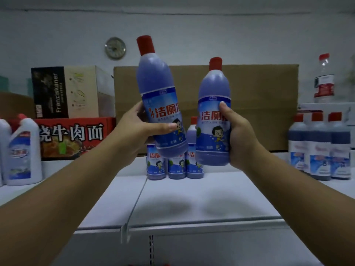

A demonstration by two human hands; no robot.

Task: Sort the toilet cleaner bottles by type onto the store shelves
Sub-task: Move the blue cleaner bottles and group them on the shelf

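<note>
My left hand [134, 131] grips a purple-blue toilet cleaner bottle [155, 79] with a red cap, tilted slightly left and held in the air. In my right hand [240, 137] is a second bottle of the same kind [213, 120], held upright. Both hang above the white top shelf [192, 198]. Behind them a row of matching purple bottles [175, 164] stands on the shelf, partly hidden by the held ones. White angled-neck cleaner bottles [23, 148] stand at the far left. Three dark bottles with red caps [318, 146] stand at the right.
A large brown cardboard box [259, 104] stands at the back. A red noodle carton [73, 137] with a black and beige box [67, 91] on top sits at back left. A clear bottle [324, 77] stands at top right. A round wall clock [115, 48] hangs behind.
</note>
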